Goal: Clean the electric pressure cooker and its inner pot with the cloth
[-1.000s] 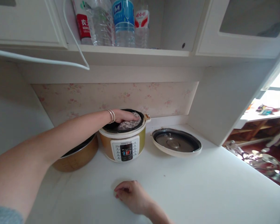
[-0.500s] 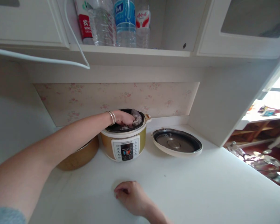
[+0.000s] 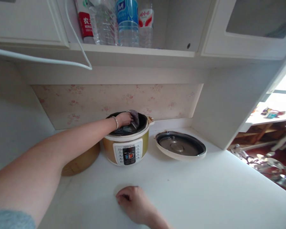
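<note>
A gold and white electric cooker (image 3: 126,147) stands open at the back of the white counter (image 3: 205,190). My left hand (image 3: 125,119) reaches into its top and is closed on a grey patterned cloth (image 3: 134,117) bunched against the far inner rim. Two thin bangles circle that wrist. My right hand (image 3: 132,202) rests on the counter in front of the cooker, its fingers curled under with nothing seen in them. The cooker's lid (image 3: 180,145) lies upside down on the counter to the right.
A gold inner pot (image 3: 81,160) sits left of the cooker, partly behind my arm. Several water bottles (image 3: 126,22) stand on the shelf above. A white cable (image 3: 78,44) loops down from the cupboard. At right the counter ends at a white side panel (image 3: 226,111).
My left hand has drawn the cloth from flat across the cooker's opening into a bunch at the back rim. My right hand has stayed put.
</note>
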Motion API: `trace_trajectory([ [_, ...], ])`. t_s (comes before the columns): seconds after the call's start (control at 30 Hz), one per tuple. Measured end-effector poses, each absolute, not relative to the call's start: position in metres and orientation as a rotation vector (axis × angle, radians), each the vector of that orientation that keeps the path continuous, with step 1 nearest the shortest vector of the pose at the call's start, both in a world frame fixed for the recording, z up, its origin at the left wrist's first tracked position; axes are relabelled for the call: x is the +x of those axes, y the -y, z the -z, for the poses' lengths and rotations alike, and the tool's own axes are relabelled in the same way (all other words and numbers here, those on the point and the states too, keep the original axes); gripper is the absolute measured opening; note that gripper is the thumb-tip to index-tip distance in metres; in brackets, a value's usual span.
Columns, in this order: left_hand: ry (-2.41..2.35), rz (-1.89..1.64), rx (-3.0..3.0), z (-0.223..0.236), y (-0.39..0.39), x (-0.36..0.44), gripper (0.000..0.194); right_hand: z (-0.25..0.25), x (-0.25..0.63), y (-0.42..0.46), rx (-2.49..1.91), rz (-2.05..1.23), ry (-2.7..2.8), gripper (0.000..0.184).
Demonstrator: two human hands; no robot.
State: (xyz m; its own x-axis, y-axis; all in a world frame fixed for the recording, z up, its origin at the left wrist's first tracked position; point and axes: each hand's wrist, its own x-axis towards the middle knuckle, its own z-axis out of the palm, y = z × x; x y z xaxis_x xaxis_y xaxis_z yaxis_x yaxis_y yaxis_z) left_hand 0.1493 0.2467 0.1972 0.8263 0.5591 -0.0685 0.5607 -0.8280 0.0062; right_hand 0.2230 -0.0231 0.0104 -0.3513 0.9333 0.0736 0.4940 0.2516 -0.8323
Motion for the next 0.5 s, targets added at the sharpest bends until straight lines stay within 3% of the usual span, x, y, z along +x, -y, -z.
trace_trajectory([
  [0.2,-0.47,0.193,3.114,-0.19,-0.248,0.17,0.019,-0.006,0.221,0.022,-1.291,-0.964,1.95,0.029],
  [0.5,-1.221,0.157,2.927,-0.212,-0.258,0.143,0.021,-0.009,0.223,0.025,-1.275,-0.965,1.958,0.029],
])
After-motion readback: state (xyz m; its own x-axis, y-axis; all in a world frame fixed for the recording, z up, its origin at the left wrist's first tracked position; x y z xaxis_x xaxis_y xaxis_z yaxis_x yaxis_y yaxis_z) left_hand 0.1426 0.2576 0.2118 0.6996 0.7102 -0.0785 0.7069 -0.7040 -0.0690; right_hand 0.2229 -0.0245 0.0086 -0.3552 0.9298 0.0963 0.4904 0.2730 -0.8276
